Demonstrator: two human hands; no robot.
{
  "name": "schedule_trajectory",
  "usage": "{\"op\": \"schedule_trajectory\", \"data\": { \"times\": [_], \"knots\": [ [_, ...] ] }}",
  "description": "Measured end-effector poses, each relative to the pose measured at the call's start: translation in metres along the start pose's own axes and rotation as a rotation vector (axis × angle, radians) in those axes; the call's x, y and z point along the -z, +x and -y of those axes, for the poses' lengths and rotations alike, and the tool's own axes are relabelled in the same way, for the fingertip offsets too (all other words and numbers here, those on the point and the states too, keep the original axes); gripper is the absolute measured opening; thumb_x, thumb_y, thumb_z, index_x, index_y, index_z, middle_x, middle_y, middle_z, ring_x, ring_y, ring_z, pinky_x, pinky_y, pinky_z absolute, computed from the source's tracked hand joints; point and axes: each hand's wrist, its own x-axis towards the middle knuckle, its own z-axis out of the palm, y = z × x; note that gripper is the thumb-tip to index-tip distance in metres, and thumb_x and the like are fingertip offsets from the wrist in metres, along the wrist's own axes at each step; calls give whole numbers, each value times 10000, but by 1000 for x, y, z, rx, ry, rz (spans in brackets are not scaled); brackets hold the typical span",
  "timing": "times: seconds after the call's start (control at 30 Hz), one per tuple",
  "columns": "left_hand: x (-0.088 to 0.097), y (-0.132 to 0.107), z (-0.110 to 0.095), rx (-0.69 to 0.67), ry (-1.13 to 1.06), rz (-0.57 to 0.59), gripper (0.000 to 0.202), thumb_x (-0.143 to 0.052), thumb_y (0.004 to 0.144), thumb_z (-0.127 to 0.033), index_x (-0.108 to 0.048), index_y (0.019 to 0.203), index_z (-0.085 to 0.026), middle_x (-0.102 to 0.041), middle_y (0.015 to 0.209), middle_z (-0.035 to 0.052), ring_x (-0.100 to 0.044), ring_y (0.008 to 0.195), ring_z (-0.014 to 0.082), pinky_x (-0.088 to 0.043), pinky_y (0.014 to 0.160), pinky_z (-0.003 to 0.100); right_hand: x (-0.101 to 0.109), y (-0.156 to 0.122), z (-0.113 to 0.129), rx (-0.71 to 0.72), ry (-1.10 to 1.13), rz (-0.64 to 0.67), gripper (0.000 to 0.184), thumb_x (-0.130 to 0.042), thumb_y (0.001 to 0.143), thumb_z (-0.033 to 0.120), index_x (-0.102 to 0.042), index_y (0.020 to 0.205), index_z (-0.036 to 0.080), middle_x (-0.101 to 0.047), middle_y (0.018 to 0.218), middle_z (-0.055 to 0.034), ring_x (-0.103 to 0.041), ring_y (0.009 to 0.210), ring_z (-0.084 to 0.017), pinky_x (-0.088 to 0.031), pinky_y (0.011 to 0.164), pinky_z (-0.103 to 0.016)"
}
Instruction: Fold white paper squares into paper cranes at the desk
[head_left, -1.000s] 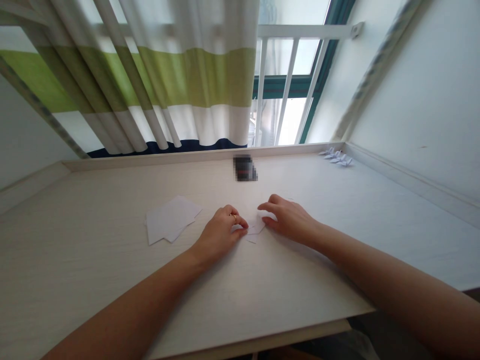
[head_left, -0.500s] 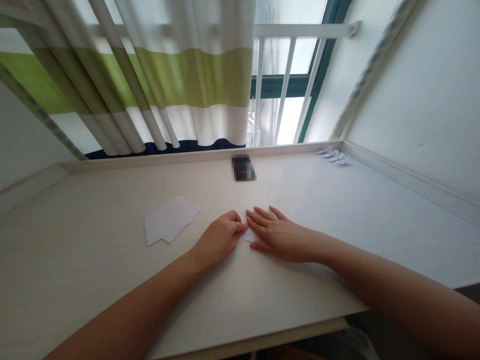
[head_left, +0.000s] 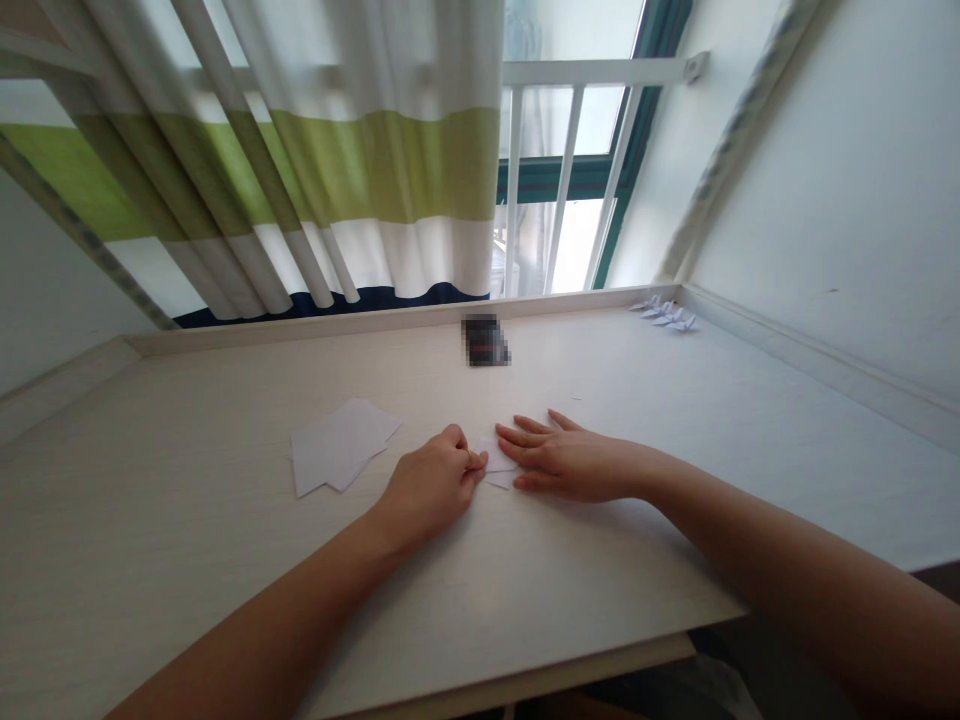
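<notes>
A small folded piece of white paper (head_left: 498,458) lies on the pale table between my two hands. My left hand (head_left: 442,475) is closed, its curled fingers and thumb at the paper's left edge. A ring shows on one finger. My right hand (head_left: 559,458) lies flat with fingers spread, its fingertips over the paper's right side. Part of the paper is hidden under those fingers. Left of my left hand lies a loose stack of white paper sheets (head_left: 337,445).
Several small folded white paper figures (head_left: 666,312) stand in the far right corner. A dark, pixelated object (head_left: 485,340) sits near the table's back edge. The table (head_left: 187,560) has a raised rim along its back and sides. Behind it hangs a curtain (head_left: 375,160).
My right hand has slid a little to the right, so more of the folded paper shows. My left hand stays at its left edge. The camera view has shifted slightly.
</notes>
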Motion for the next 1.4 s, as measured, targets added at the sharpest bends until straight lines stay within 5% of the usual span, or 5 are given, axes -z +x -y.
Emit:
{"op": "schedule_trajectory", "data": {
  "times": [0.63,0.8,0.93,1.1,1.4],
  "knots": [
    [11,-7,0,-40,81,182,409,-259,834,-391,-613,979,-245,-515,905,58,-514,632,151,-339,529,250,14,-14,-8,-105,-122,63,446,-370,837,373,-428,1235,180,-269,1375,-105,-251,1248,-311,-186,955,-600],
    [13,-5,1,-33,23,176,395,-293,822,-401,-633,934,-236,-521,873,51,-508,625,137,-346,546,242,12,-10,-9,-153,-119,-61,327,-386,831,338,-591,1028,176,-503,1216,-123,-441,1131,-280,-248,944,-552],
    [13,-6,1,-51,5,160,396,-290,825,-402,-643,913,-244,-522,868,48,-505,614,139,-346,555,254,5,2,-7,-234,-123,-352,317,-360,847,270,-653,795,158,-640,987,-105,-563,960,-224,-262,959,-470],
    [10,-3,3,-53,-77,114,402,-305,821,-413,-664,822,-233,-528,808,30,-510,627,128,-361,600,252,-14,18,-4,-125,16,-550,356,-488,780,426,-599,987,160,-591,1072,-112,-499,1036,-230,-368,885,-380],
    [-8,12,11,61,-349,-62,281,-505,702,-432,-616,634,-182,-557,710,9,-514,623,130,-389,584,246,-22,25,-6,-78,66,-406,448,-480,784,431,-477,1158,186,-425,1232,-136,-337,1173,-252,-307,943,-418]
  ]
}}
